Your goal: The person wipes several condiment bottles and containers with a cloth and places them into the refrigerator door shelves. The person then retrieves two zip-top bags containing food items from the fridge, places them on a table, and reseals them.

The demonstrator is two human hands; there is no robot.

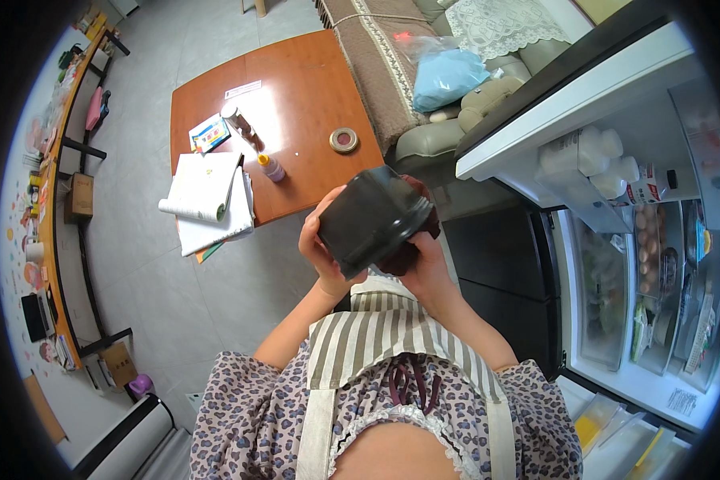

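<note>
In front of my chest I hold up a black, box-shaped container with a glossy rim, tilted to one side. My left hand grips its left side, with the fingers wrapped over the edge. On the other side, my right hand presses against a dark red-brown thing that lies along the container's rim. More of that red-brown material shows past the container's upper right corner. Whether it is a lid, a wrapper or contents I cannot tell. The container's far side is hidden.
A fridge stands open at my right, with an egg tray and white bottles inside. Ahead, a wooden table bears papers, a small yellow-capped bottle and a round tin. A sofa adjoins it.
</note>
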